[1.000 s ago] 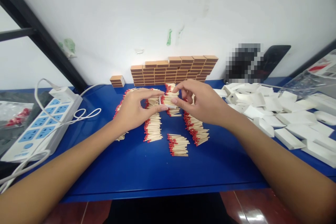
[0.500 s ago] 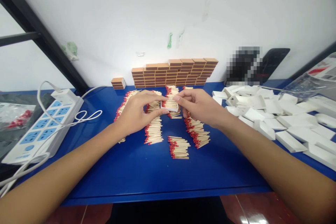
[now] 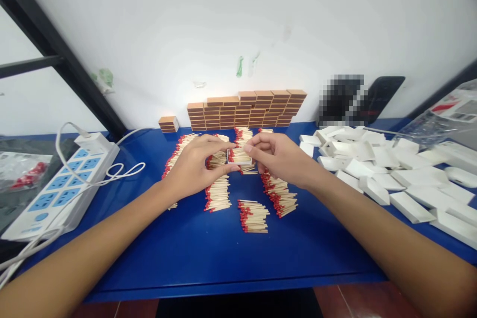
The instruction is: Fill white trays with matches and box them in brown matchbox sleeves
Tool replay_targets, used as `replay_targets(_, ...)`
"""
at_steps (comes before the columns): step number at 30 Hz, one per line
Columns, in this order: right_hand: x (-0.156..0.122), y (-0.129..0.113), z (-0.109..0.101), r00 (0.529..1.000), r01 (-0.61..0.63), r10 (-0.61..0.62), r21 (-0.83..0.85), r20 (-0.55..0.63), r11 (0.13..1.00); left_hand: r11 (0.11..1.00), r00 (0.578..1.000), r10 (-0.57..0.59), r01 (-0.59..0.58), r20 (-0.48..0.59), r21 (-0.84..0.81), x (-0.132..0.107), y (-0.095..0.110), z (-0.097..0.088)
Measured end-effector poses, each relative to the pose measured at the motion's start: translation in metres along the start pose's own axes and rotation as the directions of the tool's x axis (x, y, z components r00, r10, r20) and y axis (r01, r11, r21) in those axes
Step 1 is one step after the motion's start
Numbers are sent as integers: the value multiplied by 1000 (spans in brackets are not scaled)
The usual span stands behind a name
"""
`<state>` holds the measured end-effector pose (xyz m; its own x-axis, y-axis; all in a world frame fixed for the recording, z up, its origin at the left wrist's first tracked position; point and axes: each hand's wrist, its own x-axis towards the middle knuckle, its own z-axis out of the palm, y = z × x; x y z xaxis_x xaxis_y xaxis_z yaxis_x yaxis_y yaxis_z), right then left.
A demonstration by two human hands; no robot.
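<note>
My left hand (image 3: 196,164) is closed round the left end of a small white matchbox tray (image 3: 244,163), thumb at the near side and fingers at the far side. Red-tipped matches (image 3: 240,154) lie in the tray, their heads to the left. At its right end, my right hand (image 3: 281,159) is curled, with thumb and forefinger pinched on the matches; the rest of its grip is hidden. Beneath and around the hands, rows of loose matches (image 3: 218,194) cover parts of the blue table (image 3: 186,258). A smaller match pile (image 3: 254,217) lies nearer the front.
Stacked brown matchboxes (image 3: 246,113) stand against the wall, with a short separate stack (image 3: 169,124) to their left. Many white trays (image 3: 383,159) are heaped on the right. A power strip (image 3: 61,184) with white cables lies on the left. A dark phone-like object (image 3: 383,98) leans at the back.
Both hands stay at the tray, with little movement. The whole view has shifted slightly, so things appear a little lower. The matches sit a little lower in the tray.
</note>
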<state>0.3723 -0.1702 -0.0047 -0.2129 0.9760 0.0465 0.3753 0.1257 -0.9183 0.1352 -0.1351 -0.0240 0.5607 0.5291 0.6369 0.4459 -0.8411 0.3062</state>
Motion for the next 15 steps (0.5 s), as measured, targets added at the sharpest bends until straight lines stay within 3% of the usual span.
replay_targets(6,0,3,-6,982,98,-94,-13,164,995,1000,1000,-13,13,-25,-1,0,-2,0)
replay_targets(15,2,4,-5,976,185,-168,-116,139,976,997,997,-78,78,5,1,-3,-4,0)
